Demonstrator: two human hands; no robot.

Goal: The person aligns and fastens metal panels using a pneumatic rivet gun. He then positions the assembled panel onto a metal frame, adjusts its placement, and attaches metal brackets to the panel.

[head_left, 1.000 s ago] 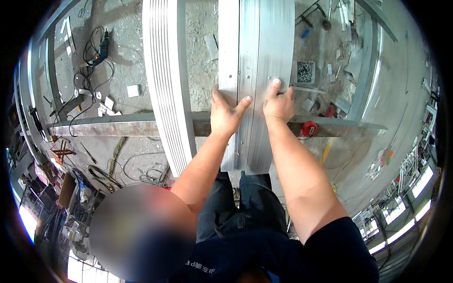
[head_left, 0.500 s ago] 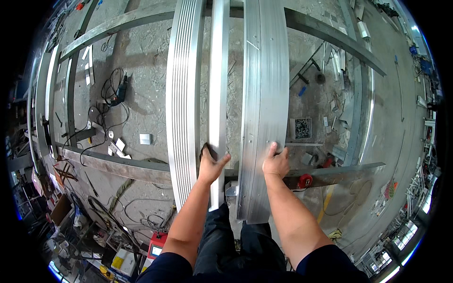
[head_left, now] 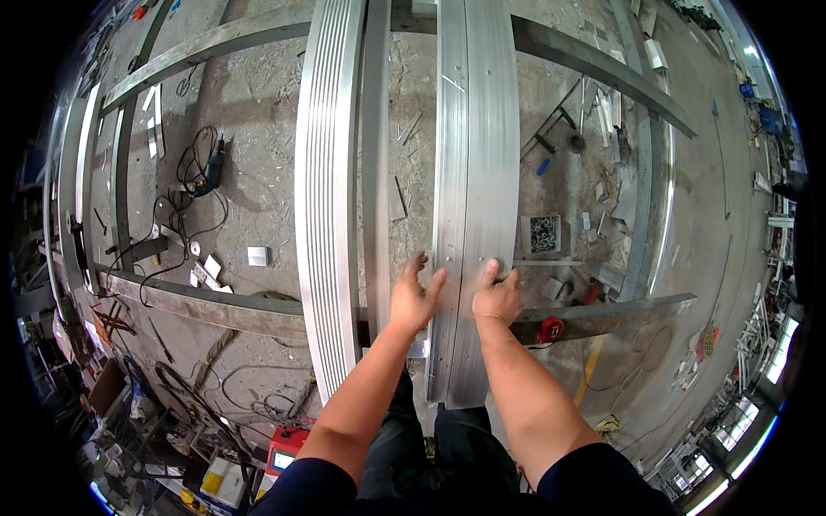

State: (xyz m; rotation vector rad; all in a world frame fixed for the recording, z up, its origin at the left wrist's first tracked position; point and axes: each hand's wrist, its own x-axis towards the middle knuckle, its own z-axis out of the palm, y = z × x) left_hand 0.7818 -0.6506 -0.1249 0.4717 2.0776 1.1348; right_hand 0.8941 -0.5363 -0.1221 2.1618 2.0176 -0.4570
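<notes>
- A power drill (head_left: 212,169) with black cables is seen on the concrete floor (head_left: 258,112) at about ten o'clock, well apart from the hands.
- A steel crossbeam (head_left: 215,303) is laid from nine o'clock toward three o'clock, under the long profiles.
- A ribbed aluminium profile (head_left: 327,198) is stretched from twelve o'clock down to about seven o'clock, resting on the crossbeam.
- A narrow aluminium bar (head_left: 375,172) is set just beside it, between the ribbed profile and the wide one.
- The left hand (head_left: 414,297) is held open near the centre, fingers spread, fingertips touching the left edge of the wide aluminium profile (head_left: 473,155); nothing is gripped.
- The wide aluminium profile is laid from twelve o'clock to six o'clock, across the crossbeam, its near end above the person's legs.
- The right hand (head_left: 496,297) is pressed flat-knuckled on the face of the wide profile, fingers curled, thumb up; nothing is enclosed by it.
- A red tape measure (head_left: 550,329) is placed on the crossbeam at about four o'clock, near the right hand.
- A small box of screws (head_left: 543,233) is seen on the floor at about two o'clock.
</notes>
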